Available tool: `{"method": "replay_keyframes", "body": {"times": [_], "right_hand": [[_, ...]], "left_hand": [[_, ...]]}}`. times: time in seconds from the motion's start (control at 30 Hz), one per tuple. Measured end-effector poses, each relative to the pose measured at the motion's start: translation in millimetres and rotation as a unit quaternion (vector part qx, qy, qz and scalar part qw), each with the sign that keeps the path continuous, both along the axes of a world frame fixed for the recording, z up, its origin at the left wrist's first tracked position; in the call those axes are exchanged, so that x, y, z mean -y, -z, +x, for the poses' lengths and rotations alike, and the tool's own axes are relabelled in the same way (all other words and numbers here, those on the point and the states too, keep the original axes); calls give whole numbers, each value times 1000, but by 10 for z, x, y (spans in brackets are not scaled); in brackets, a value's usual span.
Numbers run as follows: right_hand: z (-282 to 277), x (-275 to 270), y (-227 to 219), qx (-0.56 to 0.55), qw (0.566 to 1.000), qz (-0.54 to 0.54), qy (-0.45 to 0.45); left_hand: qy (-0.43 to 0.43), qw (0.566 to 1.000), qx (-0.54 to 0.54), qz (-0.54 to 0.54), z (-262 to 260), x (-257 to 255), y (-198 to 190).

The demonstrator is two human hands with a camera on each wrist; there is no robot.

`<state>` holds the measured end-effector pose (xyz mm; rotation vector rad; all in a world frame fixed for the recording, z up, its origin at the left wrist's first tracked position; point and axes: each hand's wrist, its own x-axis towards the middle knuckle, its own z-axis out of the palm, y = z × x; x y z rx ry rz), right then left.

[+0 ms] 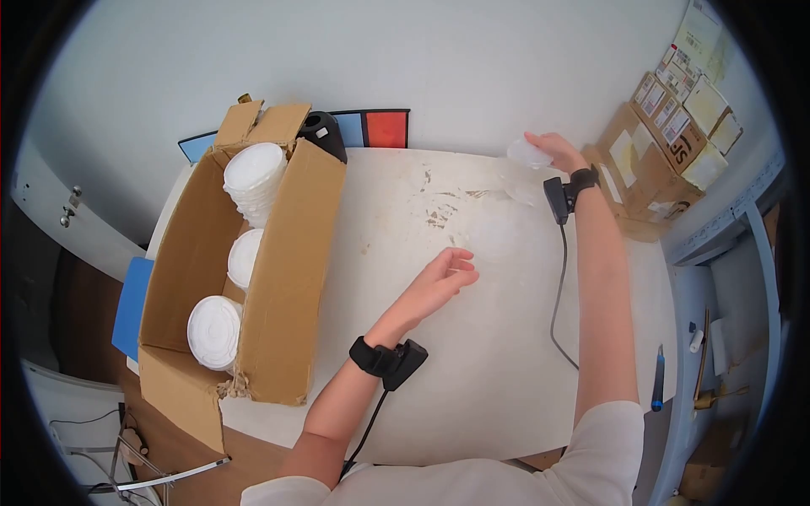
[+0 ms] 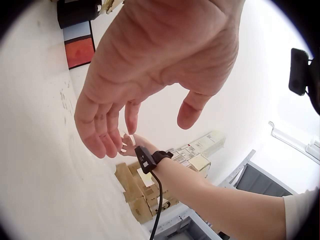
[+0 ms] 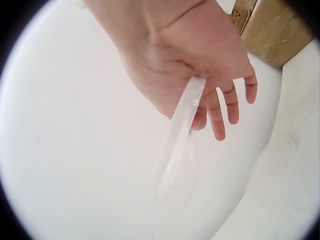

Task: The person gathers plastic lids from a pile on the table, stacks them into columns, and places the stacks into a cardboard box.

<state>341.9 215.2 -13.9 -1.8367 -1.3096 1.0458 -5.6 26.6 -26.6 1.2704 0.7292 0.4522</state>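
Note:
My right hand (image 1: 557, 150) pinches a translucent round plastic lid (image 1: 530, 154) by its edge, above the far right part of the table. In the right wrist view the lid (image 3: 182, 135) shows nearly edge-on, its rim between thumb and forefinger while the other fingers extend. Below it a faint, clear plastic container (image 1: 516, 187) stands on the tabletop. Over the middle of the table is my left hand (image 1: 434, 287), holding nothing, with fingers slightly bent and thumb apart. The left wrist view shows the palm of the left hand (image 2: 160, 65) close up.
An open cardboard box (image 1: 291, 278) on the table's left side holds stacked white round tubs (image 1: 215, 331). At the back right are brown parcel boxes (image 1: 650, 160) with labels. A black object (image 1: 323, 135) stands behind the open box. A blue-handled tool (image 1: 658, 381) lies near the right edge.

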Motion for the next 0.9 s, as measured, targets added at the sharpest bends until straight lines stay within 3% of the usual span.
{"method": "replay_keyframes", "body": {"times": [0.07, 0.17, 0.2, 0.33, 0.37, 0.4, 0.47, 0.5, 0.53, 0.57, 0.63, 0.7, 0.73, 0.8, 0.83, 0.87, 0.9], "right_hand": [[-40, -34, 139, 108, 991, -40, -69], [-294, 324, 143, 99, 983, -123, -98], [-403, 449, 149, 66, 985, -126, -99], [-810, 684, 198, 103, 960, -148, -216], [-954, 791, 221, 114, 956, -122, -239], [-1113, 897, 262, 124, 952, -96, -262], [-1438, 1108, 251, 164, 924, -50, -341], [-1542, 1144, 362, 164, 910, -33, -381], [-1685, 1384, 207, 216, 906, -34, -362], [-1722, 1471, 166, 222, 896, -26, -384], [-1640, 1693, -57, 255, 890, 30, -377], [-1282, 1841, -292, 193, 914, 7, -358], [-1057, 1995, -449, 219, 921, 20, -323], [-508, 2279, -672, 266, 941, 4, -211], [-173, 2389, -684, 271, 952, -2, -144], [177, 2496, -532, 247, 968, 39, -25], [548, 2600, -400, 256, 965, 32, 37]], "left_hand": [[-122, 990, -30, 64, 273, -346, 68], [-165, 970, -64, 165, 684, -838, 186], [-156, 966, -91, 188, 799, -1028, 232], [-95, 932, -183, 297, 1160, -1706, 331], [-64, 911, -251, 321, 1169, -1786, 339], [-34, 882, -319, 344, 1127, -1816, 365], [109, 865, -372, 319, 938, -1732, 304], [133, 845, -400, 328, 838, -1709, 414], [155, 825, -425, 339, 750, -1672, 563], [74, 840, -454, 289, 656, -1585, 705], [26, 851, -441, 284, 399, -1323, 567], [15, 854, -435, 287, 225, -903, 253], [-9, 864, -406, 297, 172, -654, 111], [-36, 875, -378, 300, 105, -177, -115], [6, 862, -390, 325, 111, 83, -207], [45, 847, -400, 348, 137, 309, -222], [42, 851, -401, 337, 174, 513, -169]]}}
